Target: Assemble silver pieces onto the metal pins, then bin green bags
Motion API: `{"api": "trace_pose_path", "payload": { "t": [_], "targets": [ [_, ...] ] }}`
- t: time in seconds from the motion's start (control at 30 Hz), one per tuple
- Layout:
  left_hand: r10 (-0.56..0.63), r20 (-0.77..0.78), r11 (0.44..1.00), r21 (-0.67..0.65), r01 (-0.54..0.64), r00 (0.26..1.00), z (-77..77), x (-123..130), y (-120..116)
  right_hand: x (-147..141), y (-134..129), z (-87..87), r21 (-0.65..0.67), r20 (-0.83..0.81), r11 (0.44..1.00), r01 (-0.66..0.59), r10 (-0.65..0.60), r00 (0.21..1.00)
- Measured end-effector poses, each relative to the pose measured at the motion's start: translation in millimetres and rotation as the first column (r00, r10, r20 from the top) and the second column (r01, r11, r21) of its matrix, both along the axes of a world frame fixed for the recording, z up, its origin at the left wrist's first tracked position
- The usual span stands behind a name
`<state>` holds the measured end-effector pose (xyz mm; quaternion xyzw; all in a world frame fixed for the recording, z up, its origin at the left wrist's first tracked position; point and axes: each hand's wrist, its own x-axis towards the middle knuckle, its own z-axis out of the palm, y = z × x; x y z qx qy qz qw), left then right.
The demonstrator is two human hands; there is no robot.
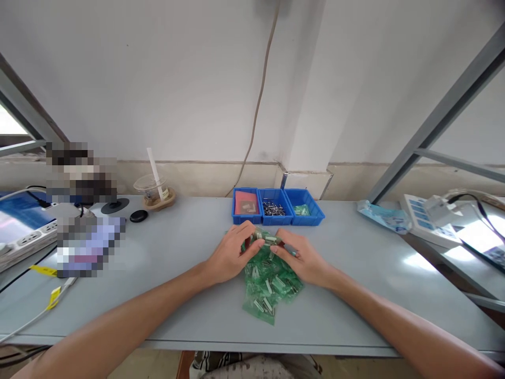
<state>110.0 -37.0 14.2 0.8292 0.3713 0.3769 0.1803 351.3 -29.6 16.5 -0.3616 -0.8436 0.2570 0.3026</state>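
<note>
My left hand (232, 253) and my right hand (303, 257) pinch opposite ends of a small green plastic bag (269, 238) between thumbs and fingers. Pale and metallic small parts show through its film; I cannot make out their exact kind. Beneath both hands a pile of similar green bags (270, 281) lies spread on the grey table, with slim silvery pieces inside. Just beyond the hands stand three joined blue bins: the left bin (246, 219) holds a reddish packet, the middle bin (276, 217) many dark screw-like pieces, the right bin (304, 220) a few green bags.
A lidded cup (152, 185) with a straw stands at the back left, near a black round disc (139, 216). Power strips (31, 237) and cables occupy the left side. At right lie a light-blue packet (384, 217) and a white power strip (428, 218), beside metal frame bars.
</note>
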Motion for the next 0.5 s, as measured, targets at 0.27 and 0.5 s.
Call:
{"api": "trace_pose_path", "payload": {
  "t": [0.27, 0.5],
  "targets": [
    [-0.013, 0.039, 1.000, -0.016, 0.013, 0.999, 1.7, 0.7, -2.4, -1.5, -1.4, 0.6, 0.047, -0.025, 0.999, 0.007, -0.006, 1.000],
    [0.001, 0.039, 0.996, -0.087, 0.002, 0.999, 4.0, 2.3, -6.7, 1.0, -0.7, 1.5, 0.040, -0.031, 0.999, 0.004, -0.003, 1.000]
  ]
}}
